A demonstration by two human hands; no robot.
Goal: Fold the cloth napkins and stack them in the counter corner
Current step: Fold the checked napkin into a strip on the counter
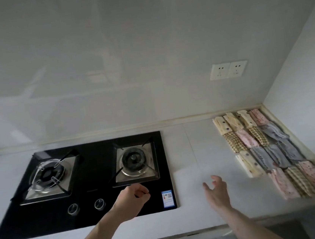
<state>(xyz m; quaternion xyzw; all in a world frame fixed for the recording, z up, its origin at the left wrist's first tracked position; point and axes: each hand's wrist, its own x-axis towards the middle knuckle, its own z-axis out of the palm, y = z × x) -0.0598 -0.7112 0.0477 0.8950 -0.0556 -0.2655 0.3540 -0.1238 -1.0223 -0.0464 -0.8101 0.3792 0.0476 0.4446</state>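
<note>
Left hand [131,199] fingers curled, holding nothing, over stove [92,179], right hand [217,190] fingers spread, empty, fifteen folded napkins [267,151] in rows, table [196,154] corner at 3 o'clock, cream, pink, gingham, grey.

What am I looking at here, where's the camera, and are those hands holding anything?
This is one picture from a wide-angle camera worn on a person's head, looking down at a kitchen counter. There is no machine; the two bare arms belong to the wearer. The left hand is curled above the black gas hob and appears to hold nothing. The right hand is open above bare counter, also empty. In the right corner, folded cloth napkins lie in rows side by side. Two wall sockets sit above.
</note>
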